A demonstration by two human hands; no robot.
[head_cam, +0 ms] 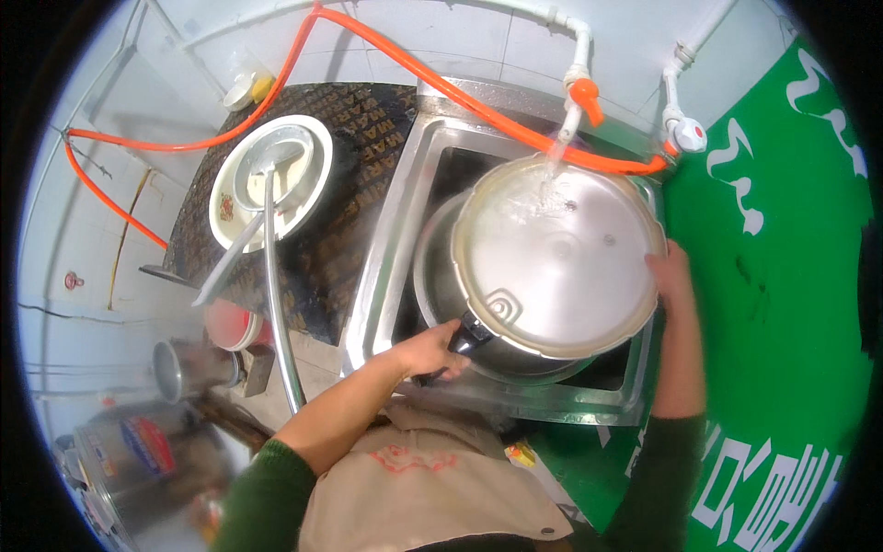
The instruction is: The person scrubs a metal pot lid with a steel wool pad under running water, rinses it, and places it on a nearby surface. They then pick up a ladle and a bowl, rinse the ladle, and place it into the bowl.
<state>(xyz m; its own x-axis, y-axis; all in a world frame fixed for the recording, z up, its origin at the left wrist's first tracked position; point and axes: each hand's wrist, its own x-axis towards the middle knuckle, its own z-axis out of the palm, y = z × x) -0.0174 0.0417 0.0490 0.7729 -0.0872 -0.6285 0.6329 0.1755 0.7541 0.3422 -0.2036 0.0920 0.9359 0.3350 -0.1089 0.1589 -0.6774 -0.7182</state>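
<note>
A pressure cooker lid [552, 276], its inner side facing up, is held above a large metal pot [438, 290] in the steel sink [376, 303]. My left hand [434, 352] grips the lid's black handle [472, 334] at the lower left. At the right rim, my right hand [669, 272] holds the lid's edge, with part of its fingers hidden. Water runs from a white pipe tap [570, 124] with an orange lever [586, 99] onto the far part of the lid and spreads there.
Left of the sink, a dark board [372, 138] carries an enamel basin [319, 159] with a metal ladle [276, 155] in it. An orange hose [428, 76] droops across the sink's back. A green printed sheet [759, 310] borders the right side. Metal pots [193, 369] stand lower left.
</note>
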